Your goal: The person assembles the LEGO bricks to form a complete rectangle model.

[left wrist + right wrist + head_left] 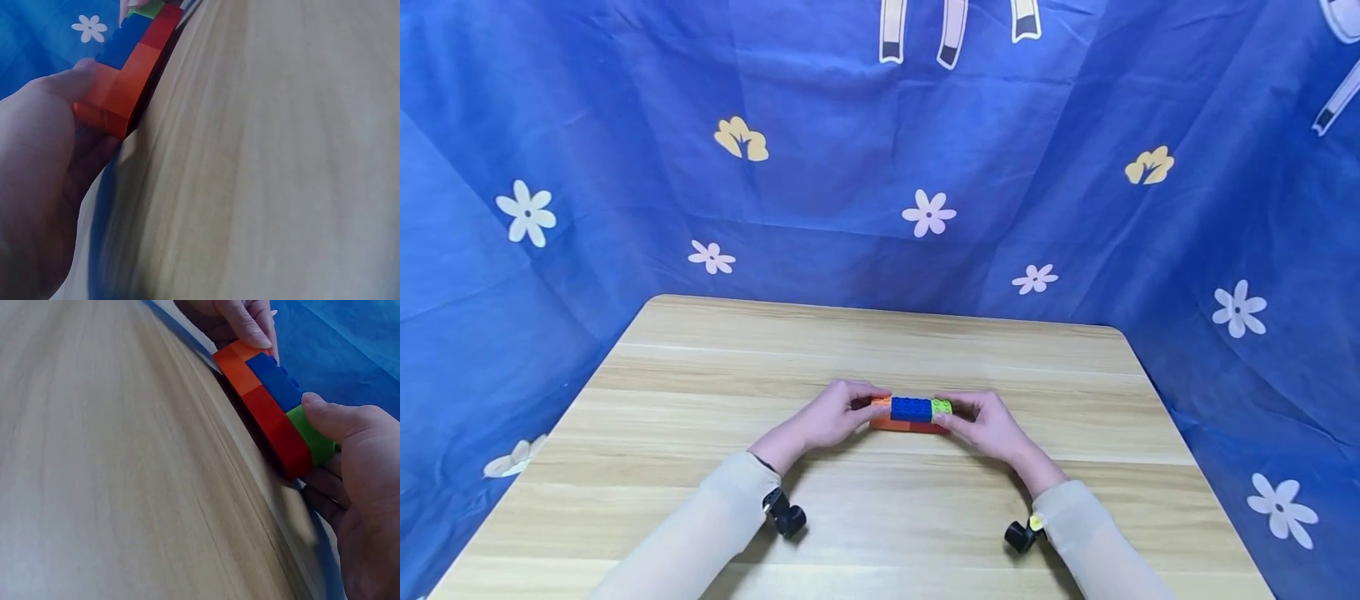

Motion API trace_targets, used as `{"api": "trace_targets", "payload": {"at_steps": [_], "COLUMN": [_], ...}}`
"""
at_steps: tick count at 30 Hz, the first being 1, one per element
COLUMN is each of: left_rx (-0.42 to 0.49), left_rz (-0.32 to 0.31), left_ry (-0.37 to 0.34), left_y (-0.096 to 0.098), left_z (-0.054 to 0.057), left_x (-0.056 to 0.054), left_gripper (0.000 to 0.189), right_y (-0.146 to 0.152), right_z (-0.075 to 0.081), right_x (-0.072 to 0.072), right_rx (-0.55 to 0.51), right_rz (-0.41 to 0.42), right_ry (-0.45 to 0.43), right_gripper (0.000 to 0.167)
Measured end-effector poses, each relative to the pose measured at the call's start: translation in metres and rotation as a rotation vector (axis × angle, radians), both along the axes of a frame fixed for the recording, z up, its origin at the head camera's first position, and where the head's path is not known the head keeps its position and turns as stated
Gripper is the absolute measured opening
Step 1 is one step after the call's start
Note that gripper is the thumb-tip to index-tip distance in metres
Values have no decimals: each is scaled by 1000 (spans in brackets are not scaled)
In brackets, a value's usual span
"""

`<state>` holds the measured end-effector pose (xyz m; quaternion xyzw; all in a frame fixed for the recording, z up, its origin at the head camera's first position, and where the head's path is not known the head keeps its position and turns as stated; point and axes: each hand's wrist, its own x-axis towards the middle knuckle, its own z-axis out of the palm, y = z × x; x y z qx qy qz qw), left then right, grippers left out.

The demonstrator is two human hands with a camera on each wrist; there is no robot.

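Both hands hold one block of joined toy bricks near the middle of the wooden table. Its upper row has an orange brick (882, 402) at the left, a blue brick (912, 408) in the middle and a green brick (942, 407) at the right. Beneath, an orange brick (132, 78) and a red brick (275, 428) form the lower row. My left hand (838, 410) pinches the orange end between thumb and fingers. At the opposite end, my right hand (988, 425) pinches the green brick, thumb on the near side. Fingers behind the bricks are partly hidden.
The wooden table (880, 517) spreads around the hands. A blue cloth (820, 167) with printed flowers hangs behind it and at both sides. Small black cameras (788, 518) are strapped at the wrists, over pale sleeves (700, 525).
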<state>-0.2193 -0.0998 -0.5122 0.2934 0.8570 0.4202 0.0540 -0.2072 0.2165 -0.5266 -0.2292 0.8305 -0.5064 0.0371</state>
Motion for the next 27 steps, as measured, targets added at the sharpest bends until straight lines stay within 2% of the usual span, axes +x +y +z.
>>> {"api": "trace_targets", "payload": {"at_steps": [4, 11, 15, 19, 22, 27], "left_rx": [-5, -1, 1, -2, -6, -29], "left_rz": [4, 9, 13, 1, -19, -61], "left_ry": [0, -17, -39, -37, 14, 195], "left_y": [0, 2, 3, 3, 1, -3], "left_z": [2, 7, 7, 6, 5, 4], "left_x": [-4, -9, -11, -13, -12, -8], "left_gripper": [42, 40, 40, 42, 47, 64], "right_y": [-2, -8, -10, -11, -10, -9], "right_z": [2, 5, 3, 0, -1, -2], "right_x": [-1, 1, 2, 1, 0, -2], "right_rx": [11, 70, 117, 126, 116, 128], "right_rz": [8, 13, 33, 37, 36, 44], "right_ry": [84, 295, 357, 365, 369, 371], "right_gripper": [50, 63, 60, 54, 53, 53]}}
